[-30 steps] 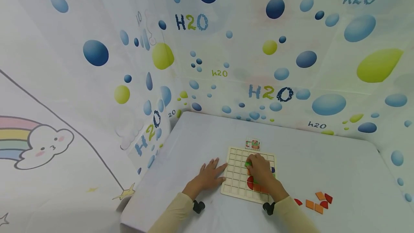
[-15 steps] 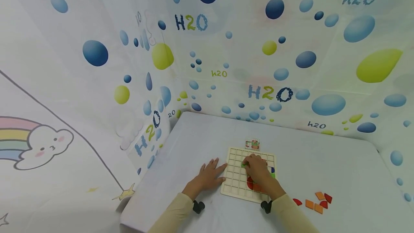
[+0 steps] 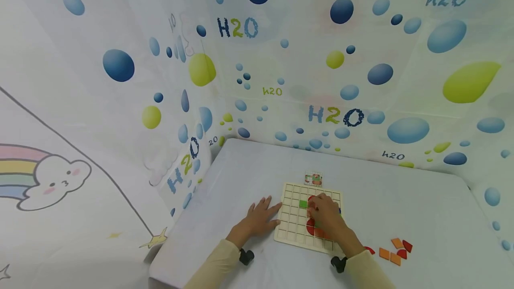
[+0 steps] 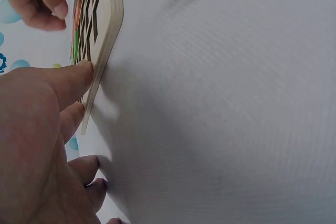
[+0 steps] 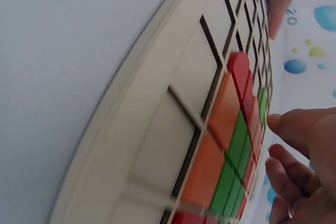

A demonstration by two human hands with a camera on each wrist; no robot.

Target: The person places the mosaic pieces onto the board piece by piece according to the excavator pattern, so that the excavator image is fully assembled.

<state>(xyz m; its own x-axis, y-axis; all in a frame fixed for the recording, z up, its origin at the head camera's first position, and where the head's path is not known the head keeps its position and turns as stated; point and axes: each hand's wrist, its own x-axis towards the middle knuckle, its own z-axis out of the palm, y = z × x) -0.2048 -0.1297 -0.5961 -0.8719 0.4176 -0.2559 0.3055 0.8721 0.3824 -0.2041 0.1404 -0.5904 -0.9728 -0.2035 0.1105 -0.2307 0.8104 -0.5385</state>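
A pale wooden grid board (image 3: 291,222) lies on the table with coloured pieces in its cells. My left hand (image 3: 259,217) rests beside it with fingers spread, thumb and index touching its left edge in the left wrist view. My right hand (image 3: 327,215) is over the board's right half and holds nothing that I can see; in the right wrist view its thumb and fingers are apart. Left of its fingertips, a green square (image 3: 303,204) sits in a cell. Red rounded pieces (image 3: 310,226) and orange squares (image 5: 202,174) fill other cells; the hand hides some.
A small printed pattern card (image 3: 313,178) lies behind the board. To the right on the white table are loose orange squares (image 3: 384,253) and red rounded pieces (image 3: 407,245). A patterned sheet (image 3: 281,101) hangs behind the table.
My right hand moved left with the green square, let it go in a cell, then drew back to the right. My left hand has not moved.
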